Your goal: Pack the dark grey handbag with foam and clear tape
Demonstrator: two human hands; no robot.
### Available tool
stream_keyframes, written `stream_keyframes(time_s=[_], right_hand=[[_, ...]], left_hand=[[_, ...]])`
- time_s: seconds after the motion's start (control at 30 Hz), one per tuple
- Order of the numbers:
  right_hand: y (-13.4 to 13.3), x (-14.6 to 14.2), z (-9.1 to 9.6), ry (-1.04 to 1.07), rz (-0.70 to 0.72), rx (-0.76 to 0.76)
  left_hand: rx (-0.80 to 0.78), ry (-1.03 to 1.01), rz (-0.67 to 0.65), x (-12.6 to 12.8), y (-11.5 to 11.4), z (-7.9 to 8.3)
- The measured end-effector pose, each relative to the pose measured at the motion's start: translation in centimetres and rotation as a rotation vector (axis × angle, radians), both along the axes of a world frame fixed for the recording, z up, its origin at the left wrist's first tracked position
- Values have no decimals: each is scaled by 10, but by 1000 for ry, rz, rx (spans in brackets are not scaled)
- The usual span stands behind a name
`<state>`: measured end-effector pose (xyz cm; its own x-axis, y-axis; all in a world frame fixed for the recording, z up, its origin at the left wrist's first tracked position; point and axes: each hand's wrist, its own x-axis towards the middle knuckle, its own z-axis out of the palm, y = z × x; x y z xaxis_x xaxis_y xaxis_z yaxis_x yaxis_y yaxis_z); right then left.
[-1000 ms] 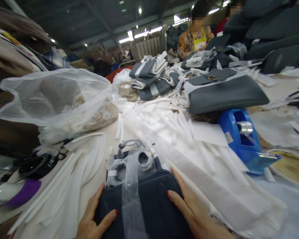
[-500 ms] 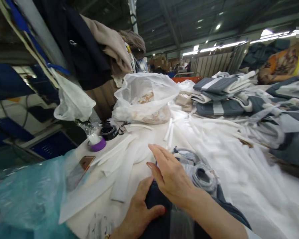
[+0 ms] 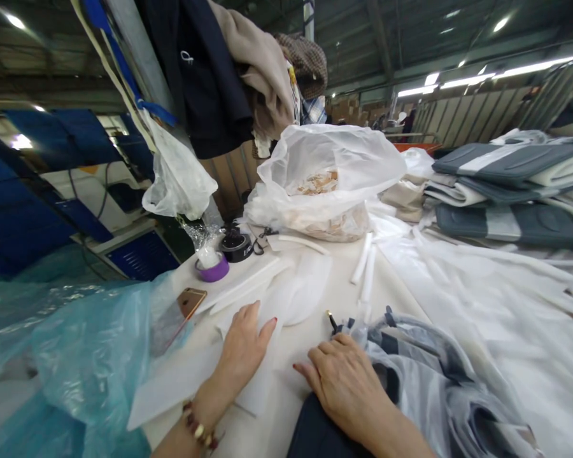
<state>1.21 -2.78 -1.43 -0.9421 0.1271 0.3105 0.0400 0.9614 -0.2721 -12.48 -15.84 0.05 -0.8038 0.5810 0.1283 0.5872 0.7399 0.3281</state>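
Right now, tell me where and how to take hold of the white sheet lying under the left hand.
Take the white sheet at its near edge, which hangs bare towards the table edge, coming from the near side below the left hand. It lies flat and limp on the table, so a pinch at that free edge probably lifts it better than a grip from above. The right hand rests on the dark bag.

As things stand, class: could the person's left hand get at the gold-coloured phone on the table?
Probably yes. The left hand lies flat on white sheets, and the phone lies just to its left, face up at the table edge, with only bare sheet between them.
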Motion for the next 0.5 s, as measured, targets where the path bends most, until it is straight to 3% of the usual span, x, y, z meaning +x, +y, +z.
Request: stream_keyframes(time_s=[0.07, 0.23, 0.4, 0.5], right_hand=[[-2, 1, 0, -7, 15, 12], [-1, 2, 1, -30, 12, 14], [0, 3, 4, -43, 22, 35], [0, 5, 5, -20, 48, 53]], left_hand=[[-92, -8, 20, -13, 14, 2], [-77, -25, 50, -18, 35, 2], [60, -123, 89, -26, 33, 8], [206, -240, 92, -25, 21, 22]])
